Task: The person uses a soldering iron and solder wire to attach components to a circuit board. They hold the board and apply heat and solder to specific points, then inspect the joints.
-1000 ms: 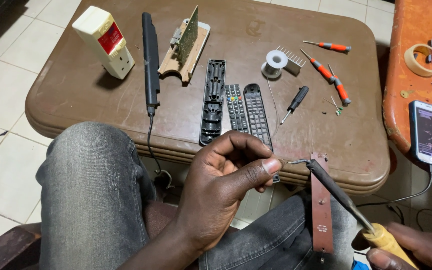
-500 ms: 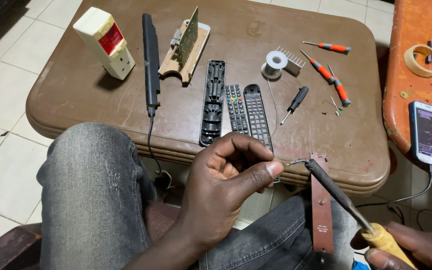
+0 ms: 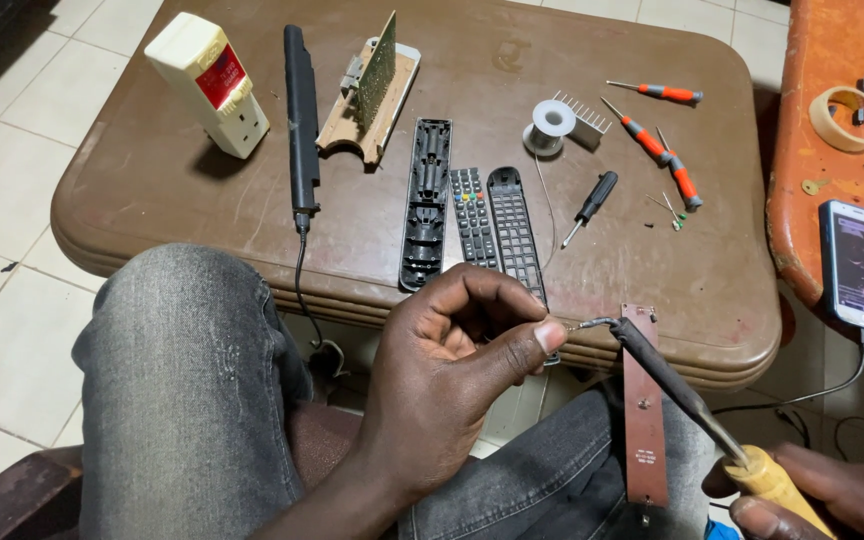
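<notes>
right hand [image 3: 832, 495] cut off at bottom edge, solder wire too thin to see

Brown worktop [image 3: 192, 210] carries adapter [image 3: 208, 83] far left, remote shells [image 3: 472, 205] centre, solder spool [image 3: 550, 126] and screwdrivers [image 3: 652, 135] right.

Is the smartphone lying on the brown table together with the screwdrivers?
No, the smartphone lies on the separate orange table, at the right of the brown table.
</notes>
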